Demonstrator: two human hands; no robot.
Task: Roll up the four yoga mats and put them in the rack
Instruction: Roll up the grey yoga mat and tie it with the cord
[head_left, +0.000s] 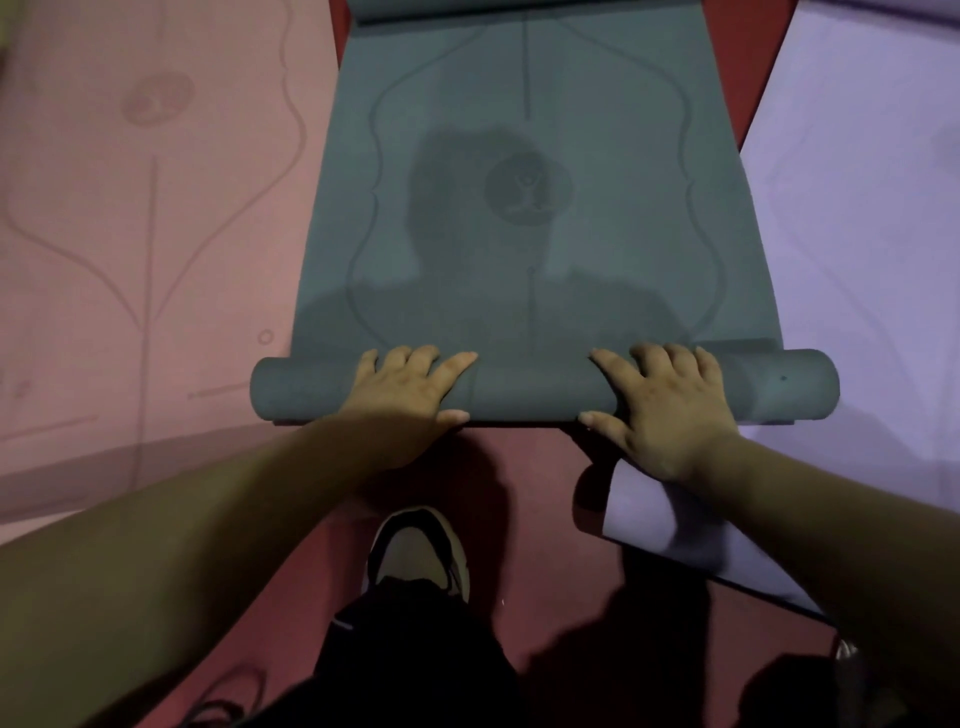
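Note:
A dark teal yoga mat (530, 218) lies lengthwise in front of me, its near end rolled into a thick tube (524, 387). My left hand (405, 392) lies over the left half of the tube, fingers spread across its top and thumb at its near side. My right hand (665, 400) lies the same way over the right half. A pink mat (130, 218) is spread flat on the left. On the right lies a lilac mat (862, 234), its near corner curled up under my right wrist. The teal mat's far end also curls up at the top edge.
The floor is dark red carpet (524, 467). My shoe (415, 551) and dark trouser leg stand on it just behind the roll. Another shoe shows dimly at the bottom left. No rack is in view.

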